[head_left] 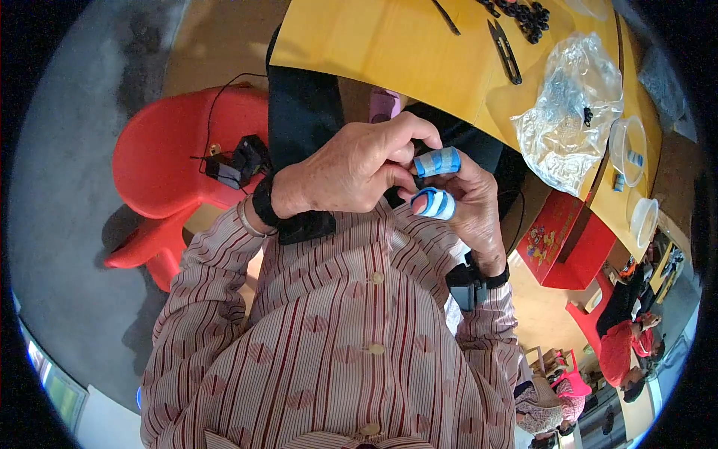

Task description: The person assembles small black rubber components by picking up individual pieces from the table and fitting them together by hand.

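My left hand (345, 166) and my right hand (480, 213) meet in front of my chest, just short of the table edge. The left fingers are bent and pinched together close to the right fingertips. Blue and white tape (440, 162) wraps the right forefinger, and a similar wrap (434, 203) covers the right thumb. The right thumb and forefinger curl toward the left fingertips. Whatever sits between the fingers is too small or hidden to make out. Both wrists carry black straps with small devices.
On the yellow table (389, 45) lie thread snips (505, 52), small black pieces (531, 21) and a clear plastic bag (572, 112). Clear tubs (643, 222) stand at the right. A red box (557, 241) is below; a red chair (168, 150) holding black devices is left. People sit lower right.
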`<state>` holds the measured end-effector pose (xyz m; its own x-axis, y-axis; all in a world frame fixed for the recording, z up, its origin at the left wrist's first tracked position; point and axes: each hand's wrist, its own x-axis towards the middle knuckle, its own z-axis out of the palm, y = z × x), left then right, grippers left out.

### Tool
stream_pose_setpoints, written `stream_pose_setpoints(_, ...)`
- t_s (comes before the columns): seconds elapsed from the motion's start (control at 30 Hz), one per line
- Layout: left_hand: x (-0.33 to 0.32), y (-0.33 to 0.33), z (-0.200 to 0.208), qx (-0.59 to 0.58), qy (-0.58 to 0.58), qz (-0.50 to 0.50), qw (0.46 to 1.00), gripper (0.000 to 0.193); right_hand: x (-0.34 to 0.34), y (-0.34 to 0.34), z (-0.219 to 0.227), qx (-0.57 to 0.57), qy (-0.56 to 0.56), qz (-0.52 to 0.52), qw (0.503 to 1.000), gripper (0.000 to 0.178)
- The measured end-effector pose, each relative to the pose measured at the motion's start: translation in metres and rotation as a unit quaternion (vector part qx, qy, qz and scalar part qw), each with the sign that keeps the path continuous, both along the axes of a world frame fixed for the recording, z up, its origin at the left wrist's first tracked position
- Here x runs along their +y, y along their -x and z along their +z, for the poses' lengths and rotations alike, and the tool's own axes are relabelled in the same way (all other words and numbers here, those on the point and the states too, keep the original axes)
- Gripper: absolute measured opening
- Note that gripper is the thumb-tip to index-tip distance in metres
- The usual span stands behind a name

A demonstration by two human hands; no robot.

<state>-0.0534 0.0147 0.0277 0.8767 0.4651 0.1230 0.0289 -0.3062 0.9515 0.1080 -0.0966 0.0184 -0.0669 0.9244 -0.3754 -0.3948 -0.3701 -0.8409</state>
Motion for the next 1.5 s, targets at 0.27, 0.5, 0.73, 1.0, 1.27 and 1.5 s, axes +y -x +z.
stream_pose_setpoints(0.27, 0.002, -0.001, -0.002, 0.041, 0.039, -0.013, 0.998, 0.050, -0.003, 0.008, -0.009, 0.022, -0.067, -0.049, 0.996, 0.041)
stream_pose_setpoints(0.5, 0.006, 0.000, -0.004, 0.055, 0.107, -0.011, 0.993, 0.050, 0.001, 0.014, -0.006, 0.026, -0.099, -0.071, 0.992, 0.036)
stream_pose_setpoints(0.73, 0.006, -0.002, -0.004, 0.023, 0.097, 0.016, 0.995, 0.038, 0.003, 0.010, -0.002, -0.047, -0.056, -0.061, 0.995, 0.044)
stream_pose_setpoints(1.0, 0.007, -0.002, -0.007, 0.052, 0.095, 0.024, 0.994, 0.038, 0.004, 0.009, -0.005, -0.042, -0.026, -0.031, 0.998, 0.047)
stream_pose_setpoints(1.27, 0.006, 0.002, -0.006, 0.111, 0.082, 0.057, 0.989, 0.037, 0.008, 0.009, -0.003, -0.078, -0.011, 0.004, 0.997, 0.042)
stream_pose_setpoints(1.5, 0.000, 0.010, -0.007, 0.116, 0.203, 0.065, 0.970, 0.042, 0.011, 0.019, -0.006, -0.121, -0.070, -0.033, 0.990, 0.037)
